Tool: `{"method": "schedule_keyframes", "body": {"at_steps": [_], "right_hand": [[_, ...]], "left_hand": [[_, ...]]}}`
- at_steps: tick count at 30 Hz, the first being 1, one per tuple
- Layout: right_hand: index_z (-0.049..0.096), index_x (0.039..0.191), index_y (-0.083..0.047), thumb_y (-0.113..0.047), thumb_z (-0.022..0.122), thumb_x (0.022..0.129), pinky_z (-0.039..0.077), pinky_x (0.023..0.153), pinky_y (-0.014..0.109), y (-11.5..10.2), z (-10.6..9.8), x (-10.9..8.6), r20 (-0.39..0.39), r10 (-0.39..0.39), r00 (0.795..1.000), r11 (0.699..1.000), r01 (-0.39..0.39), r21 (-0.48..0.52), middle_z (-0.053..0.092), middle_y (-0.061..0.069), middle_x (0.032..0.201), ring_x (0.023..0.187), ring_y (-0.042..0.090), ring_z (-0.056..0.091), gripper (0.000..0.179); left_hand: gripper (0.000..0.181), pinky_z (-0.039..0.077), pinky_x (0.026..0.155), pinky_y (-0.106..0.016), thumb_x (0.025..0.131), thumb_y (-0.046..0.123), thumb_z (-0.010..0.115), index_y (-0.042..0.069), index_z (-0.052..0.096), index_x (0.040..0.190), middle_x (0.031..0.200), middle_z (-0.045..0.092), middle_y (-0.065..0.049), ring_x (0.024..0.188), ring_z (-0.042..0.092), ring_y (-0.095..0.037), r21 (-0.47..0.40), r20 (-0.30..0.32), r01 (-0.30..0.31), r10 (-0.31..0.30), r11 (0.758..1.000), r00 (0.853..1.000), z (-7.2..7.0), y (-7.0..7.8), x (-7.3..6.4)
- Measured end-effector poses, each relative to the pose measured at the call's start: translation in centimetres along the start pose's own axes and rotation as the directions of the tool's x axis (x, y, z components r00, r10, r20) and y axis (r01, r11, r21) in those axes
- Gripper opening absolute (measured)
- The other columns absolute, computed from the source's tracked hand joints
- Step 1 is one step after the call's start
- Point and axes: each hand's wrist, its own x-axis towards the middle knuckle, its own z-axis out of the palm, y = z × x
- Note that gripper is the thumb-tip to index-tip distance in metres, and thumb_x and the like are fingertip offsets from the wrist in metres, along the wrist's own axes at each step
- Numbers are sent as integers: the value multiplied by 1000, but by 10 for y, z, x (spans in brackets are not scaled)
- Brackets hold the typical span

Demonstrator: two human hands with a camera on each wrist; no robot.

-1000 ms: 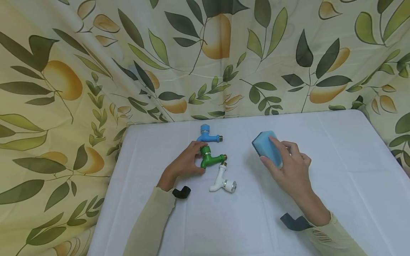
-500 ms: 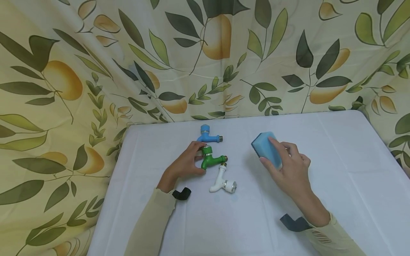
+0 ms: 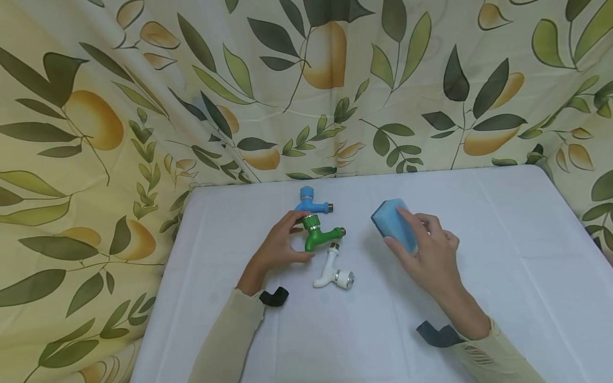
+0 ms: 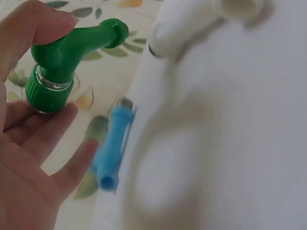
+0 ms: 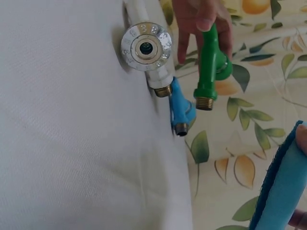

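Note:
My left hand (image 3: 279, 243) pinches a green plastic tap (image 3: 322, 237) between thumb and fingertips. In the left wrist view the thumb lies on the spout end of the green tap (image 4: 67, 52), with fingers by its ribbed knob. The tap is off the table. Behind it lies a blue tap (image 3: 312, 206), its left end partly hidden by my hand. A white tap (image 3: 329, 270) with a silver-faced knob lies in front. To the right, my right hand (image 3: 433, 260) grips a light blue sponge (image 3: 396, 223) with a dark scouring side, held above the table.
A white cloth covers the table (image 3: 503, 239). Its far edge meets a hanging curtain (image 3: 373, 96) printed with leaves and fruit, which also runs down the left side. Black wrist mounts (image 3: 274, 297) show at both cuffs.
My left hand has shifted a little to the right with the green tap, which now stands apart from the white tap's threaded end. The right hand and sponge have drifted slightly left.

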Motion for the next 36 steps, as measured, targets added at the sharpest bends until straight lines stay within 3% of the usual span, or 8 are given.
{"method": "schedule_keyframes", "body": {"at_steps": [11, 25, 36], "right_hand": [[54, 148, -27, -32, 81, 85, 30, 92, 64, -10, 5, 0, 42, -45, 998, 999, 44, 26, 55, 21, 126, 109, 36, 56, 69], [63, 139, -23, -34, 85, 79, 38, 89, 66, -22, 12, 4, -6, -126, 992, 992, 126, 1, 62, 20, 122, 106, 36, 62, 65], [67, 135, -22, -38, 86, 77, 41, 86, 65, -25, 17, 5, -20, -170, 985, 985, 169, -28, 62, 17, 118, 100, 33, 61, 64]], "left_hand": [[92, 53, 106, -38, 70, 2, 90, 8, 42, 149, 145, 46, -7, 128, 55, -24, -111, 23, -54, 57, 992, 998, 17, 15, 2], [90, 50, 107, -29, 70, 3, 91, 5, 44, 147, 143, 46, -9, 130, 56, -24, -93, -2, -162, 163, 982, 987, 33, 23, 12], [92, 47, 109, -26, 70, 7, 92, 6, 45, 148, 142, 49, -8, 132, 55, -21, -77, -35, -198, 196, 977, 980, 39, 30, 16]]}}
